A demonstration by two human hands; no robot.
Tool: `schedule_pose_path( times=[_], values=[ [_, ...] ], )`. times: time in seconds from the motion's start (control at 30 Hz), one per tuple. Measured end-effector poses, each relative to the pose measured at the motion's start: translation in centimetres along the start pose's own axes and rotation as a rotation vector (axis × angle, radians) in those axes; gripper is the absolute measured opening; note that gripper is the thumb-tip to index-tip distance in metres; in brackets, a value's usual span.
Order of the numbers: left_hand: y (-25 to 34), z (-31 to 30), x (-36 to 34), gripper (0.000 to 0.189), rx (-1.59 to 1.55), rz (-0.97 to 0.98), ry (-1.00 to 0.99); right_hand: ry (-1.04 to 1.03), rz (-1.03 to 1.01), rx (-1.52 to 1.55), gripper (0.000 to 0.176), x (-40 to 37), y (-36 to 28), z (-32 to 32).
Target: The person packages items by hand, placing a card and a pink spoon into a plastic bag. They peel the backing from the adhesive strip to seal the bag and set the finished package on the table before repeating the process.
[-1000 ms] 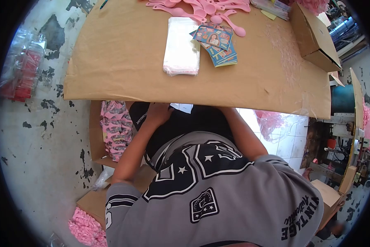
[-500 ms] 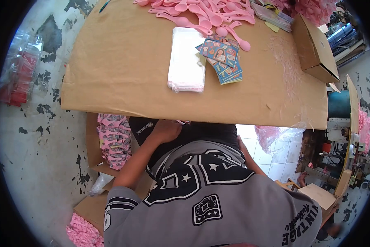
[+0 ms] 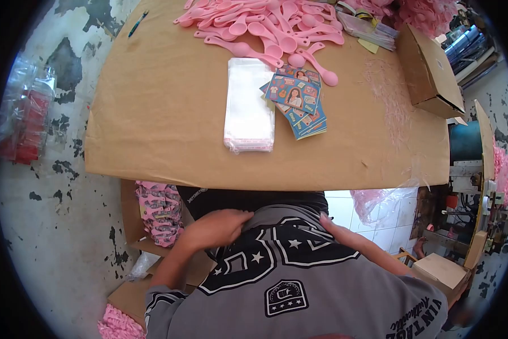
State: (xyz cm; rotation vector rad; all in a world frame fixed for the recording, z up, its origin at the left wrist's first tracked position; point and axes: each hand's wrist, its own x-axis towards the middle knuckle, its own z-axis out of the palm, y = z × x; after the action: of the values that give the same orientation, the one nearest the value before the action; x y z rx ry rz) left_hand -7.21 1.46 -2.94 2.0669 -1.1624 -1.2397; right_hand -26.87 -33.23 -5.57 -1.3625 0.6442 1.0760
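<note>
My left hand point(image 3: 220, 226) is at my waist, its fingers pressed together on the hem of my grey and black shirt point(image 3: 265, 216). On the other side of my waist, my right hand point(image 3: 334, 227) rests against the shirt's edge; its thumb side shows and its other fingers are hidden. Beyond both hands, a stack of clear plastic bags point(image 3: 249, 107) lies on the paper-covered table point(image 3: 163, 124). Touching the bags on the right is a fanned pile of blue printed cards point(image 3: 295, 97). Many pink spoons point(image 3: 254, 34) are heaped behind them.
A pen point(image 3: 138, 24) lies at the table's back left. An open cardboard box point(image 3: 429, 70) stands at the right edge near pink plastic strands. Below the table at left, a carton holds packed pink items point(image 3: 159, 212). A small box point(image 3: 439, 271) is at lower right.
My left hand has come back from my lap to my shirt hem. My right hand has moved up onto the shirt's side. The table appears lower in view.
</note>
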Motion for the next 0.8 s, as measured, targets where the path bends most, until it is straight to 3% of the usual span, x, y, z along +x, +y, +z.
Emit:
schedule_pose_path(
  times=[0.07, 0.13, 0.2, 0.23, 0.27, 0.3, 0.33, 0.4, 0.47, 0.57, 0.67, 0.8],
  values=[
    [2.1, -3.2, -2.1, 0.041, -0.058, 0.196, -0.016, -0.182, -0.102, -0.061, 0.109, -4.6, -5.5, 0.8],
    [4.2, -6.9, -4.3, 0.039, -0.180, 0.376, -0.017, -0.586, -0.530, -0.254, 0.103, -6.3, -8.7, -0.2],
    [6.0, -11.0, -5.9, 0.038, -0.364, 0.545, -0.012, -0.989, -0.889, -0.196, 0.083, -8.5, -13.6, -1.1],
    [6.5, -11.9, -6.4, 0.037, -0.470, 0.491, 0.114, -1.074, -0.860, -0.236, 0.077, -9.4, -16.0, -2.8],
    [6.9, -12.4, -6.9, 0.036, -0.574, 0.434, 0.242, -0.899, -0.831, -0.049, 0.063, -10.9, -16.7, -3.4],
    [7.1, -12.9, -7.1, 0.035, -0.676, 0.375, 0.371, -0.419, -1.051, -0.279, 0.054, -12.0, -18.4, -3.6],
    [7.6, -13.6, -6.0, 0.034, -0.565, 0.316, 0.501, 0.102, -1.081, -0.519, 0.046, -13.0, -20.1, -3.9],
    [8.4, -14.4, -2.9, 0.033, -0.353, 0.239, 0.676, 0.656, -1.139, -0.848, 0.032, -10.3, -23.1, -4.9],
    [8.4, -14.2, 0.2, 0.033, -0.160, 0.208, 0.764, 0.707, -1.092, -0.670, 0.034, -6.6, -25.3, -6.4],
    [7.7, -12.6, 4.8, 0.041, 0.145, 0.331, 0.974, 0.890, -1.297, -1.187, 0.038, -2.0, -27.5, -8.6],
    [8.7, -11.8, 7.7, 0.050, 0.379, 0.290, 1.071, 0.996, -1.469, -1.477, 0.039, 1.0, -28.8, -10.0],
    [9.5, -11.1, 9.3, 0.054, 0.509, 0.245, 1.025, 0.889, -1.461, -1.305, 0.035, 2.1, -29.7, -11.0]
  ],
)
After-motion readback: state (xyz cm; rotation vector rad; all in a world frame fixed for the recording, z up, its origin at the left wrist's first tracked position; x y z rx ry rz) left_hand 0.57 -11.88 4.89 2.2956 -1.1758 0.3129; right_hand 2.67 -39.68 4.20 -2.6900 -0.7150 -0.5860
